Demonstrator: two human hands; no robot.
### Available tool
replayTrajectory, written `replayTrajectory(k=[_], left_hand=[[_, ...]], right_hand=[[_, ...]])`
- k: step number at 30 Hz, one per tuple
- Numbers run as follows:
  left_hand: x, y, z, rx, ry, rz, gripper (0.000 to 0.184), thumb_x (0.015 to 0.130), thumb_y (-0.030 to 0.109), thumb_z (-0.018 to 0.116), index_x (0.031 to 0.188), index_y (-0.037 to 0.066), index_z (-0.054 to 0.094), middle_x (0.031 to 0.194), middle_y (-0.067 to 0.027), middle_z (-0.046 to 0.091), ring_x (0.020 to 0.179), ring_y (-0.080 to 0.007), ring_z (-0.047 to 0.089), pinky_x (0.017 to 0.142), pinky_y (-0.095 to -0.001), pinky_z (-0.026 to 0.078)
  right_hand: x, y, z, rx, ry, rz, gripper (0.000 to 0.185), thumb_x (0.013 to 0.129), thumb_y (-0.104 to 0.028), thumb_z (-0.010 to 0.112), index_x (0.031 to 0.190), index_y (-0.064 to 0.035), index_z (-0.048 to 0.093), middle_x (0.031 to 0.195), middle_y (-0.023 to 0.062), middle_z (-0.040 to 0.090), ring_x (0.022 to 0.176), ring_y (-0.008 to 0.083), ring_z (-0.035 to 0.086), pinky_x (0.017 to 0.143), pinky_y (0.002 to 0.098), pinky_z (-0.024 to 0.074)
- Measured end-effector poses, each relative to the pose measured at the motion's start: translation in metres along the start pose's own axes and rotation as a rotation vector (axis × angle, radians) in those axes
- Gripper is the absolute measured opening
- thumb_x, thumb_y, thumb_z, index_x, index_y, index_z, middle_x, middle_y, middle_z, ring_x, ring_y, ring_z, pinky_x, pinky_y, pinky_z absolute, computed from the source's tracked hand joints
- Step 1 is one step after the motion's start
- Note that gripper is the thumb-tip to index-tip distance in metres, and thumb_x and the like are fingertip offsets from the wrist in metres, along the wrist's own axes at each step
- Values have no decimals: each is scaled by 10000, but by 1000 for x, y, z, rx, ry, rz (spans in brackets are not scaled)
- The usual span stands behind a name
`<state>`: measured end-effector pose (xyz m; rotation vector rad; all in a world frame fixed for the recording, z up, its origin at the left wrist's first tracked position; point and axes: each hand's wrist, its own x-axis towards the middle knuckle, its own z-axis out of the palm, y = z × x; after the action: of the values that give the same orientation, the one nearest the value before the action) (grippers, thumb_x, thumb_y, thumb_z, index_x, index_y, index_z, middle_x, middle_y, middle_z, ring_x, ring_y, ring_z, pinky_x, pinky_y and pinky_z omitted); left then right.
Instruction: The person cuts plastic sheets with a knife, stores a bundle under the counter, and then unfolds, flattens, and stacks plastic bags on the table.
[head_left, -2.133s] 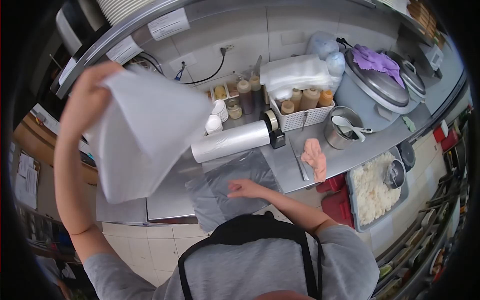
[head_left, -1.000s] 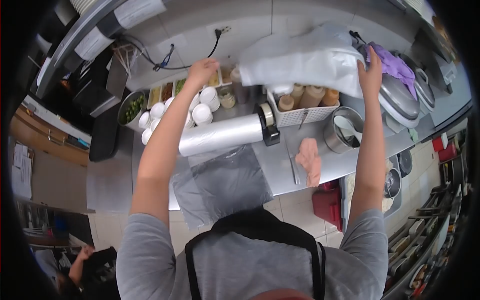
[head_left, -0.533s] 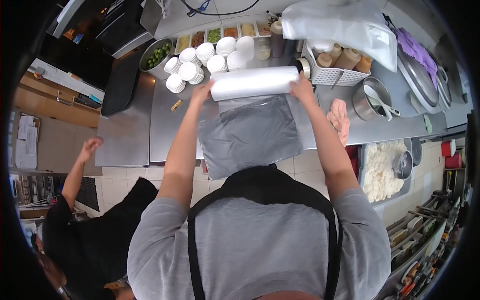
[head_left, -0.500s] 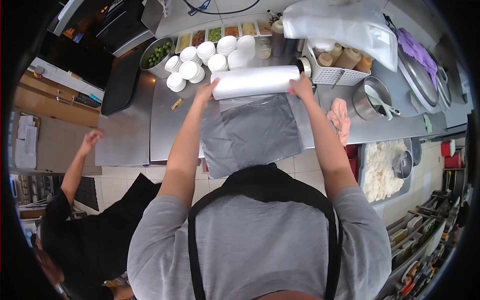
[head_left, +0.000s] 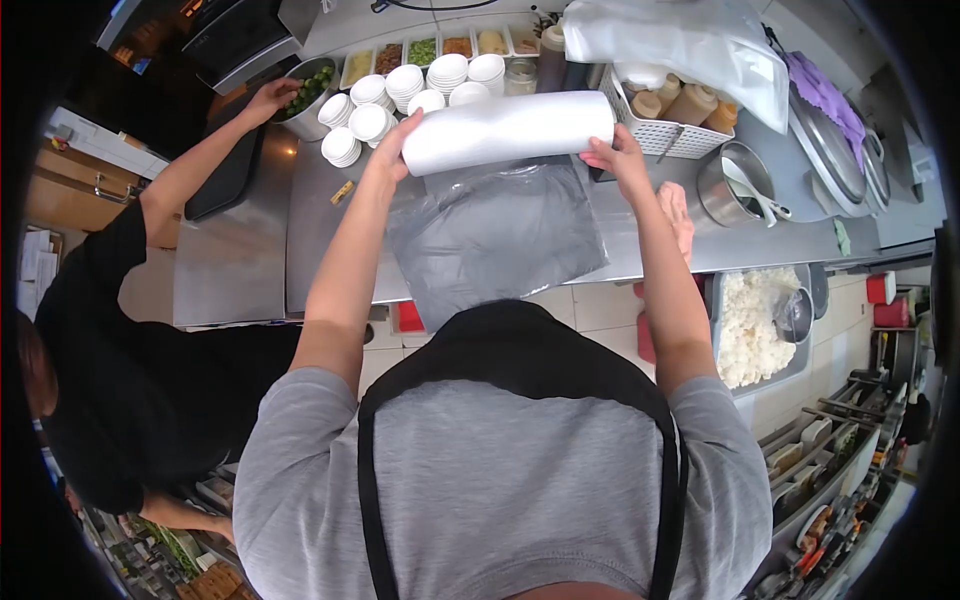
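A thick roll of clear plastic (head_left: pixel 508 133) lies across the counter between my two hands. My left hand (head_left: pixel 392 150) grips its left end, and my right hand (head_left: pixel 618 152) holds the right end with the fingers closed round it. Below the roll a grey plastic sheet (head_left: pixel 495 235) lies flat and hangs over the counter's front edge. Stacks of white lidded cups (head_left: pixel 370 122) stand just behind and left of the roll. A white basket of bottles (head_left: pixel 665 135) is behind my right hand.
At the left, a co-worker (head_left: pixel 150 370) in black reaches into a pot of green fruit (head_left: pixel 312 95). A steel pot with ladles (head_left: pixel 735 183) and a pink cloth (head_left: pixel 676 218) are to the right. A tub of rice (head_left: pixel 758 335) sits below the counter's right part.
My hands have gone from the draped clear plastic to the roll, which is now raised a little. The co-worker has come closer, one hand now at the green fruit.
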<state>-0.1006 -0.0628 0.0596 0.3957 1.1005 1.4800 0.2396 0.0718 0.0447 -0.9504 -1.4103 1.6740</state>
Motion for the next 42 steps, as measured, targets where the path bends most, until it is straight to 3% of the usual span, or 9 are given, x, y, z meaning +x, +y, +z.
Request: replayTrajectory(k=[14,17,21,23,30,33,36,38,42], left_hand=[[-39,21,26,155,-99,206,513,756,138,685,1175,-45,452,1086,-118,564,1006,-203,548,871,-320,434],[-37,23,19,119,-65,201,524,772,152,669,1183,-64,425,1099,-140,552,1004,-221,554,873,-332,446],[-61,19,28,292,-141,308,521,723,147,708,1149,-47,479,1066,-117,575,978,-191,558,840,-311,449],[-67,18,25,508,-202,378,512,677,140,738,1113,-24,526,1032,-84,593,926,-154,565,800,-275,445],[-76,11,33,305,-209,236,480,709,111,707,1124,-29,510,1036,-102,591,932,-170,576,827,-299,450],[-75,11,37,34,-13,155,470,720,98,695,1129,-30,503,1035,-109,591,943,-177,576,835,-310,451],[-78,7,29,157,-26,259,461,716,101,698,1117,-34,513,1031,-109,594,938,-171,577,836,-309,450],[-81,6,15,502,-170,373,445,715,99,696,1103,-38,527,1025,-107,599,935,-173,579,842,-313,447],[-92,14,17,601,-261,352,451,703,106,706,1095,-39,536,1022,-104,602,921,-178,582,834,-312,446]], right_hand=[[-48,-30,-14,-366,6,-180,257,715,-85,702,942,-3,615,967,75,627,899,178,580,786,294,452],[-60,-24,-21,-968,37,-962,259,679,10,621,934,-31,626,999,146,595,937,362,557,797,370,467],[-74,-26,-22,-854,-54,-567,242,717,5,622,958,-16,615,1020,126,603,907,294,584,788,342,463],[-81,-45,-10,184,-10,-92,246,752,-10,631,995,3,594,989,90,616,885,208,580,808,320,439],[-111,-68,-10,-484,39,-130,301,757,-86,677,1023,14,578,998,82,608,939,167,545,873,322,391],[-108,-39,-21,-938,-97,-767,294,769,-99,671,1023,15,577,987,78,611,932,162,550,856,310,401],[-121,-39,2,-807,-13,-499,252,779,-88,660,1001,5,586,942,69,624,910,153,560,843,299,407],[-126,-55,21,240,125,-97,257,765,-109,682,987,-9,598,959,73,621,916,146,556,830,297,412],[-134,-58,25,236,155,-201,256,758,-117,691,975,-11,606,936,65,628,901,136,555,811,296,419]])
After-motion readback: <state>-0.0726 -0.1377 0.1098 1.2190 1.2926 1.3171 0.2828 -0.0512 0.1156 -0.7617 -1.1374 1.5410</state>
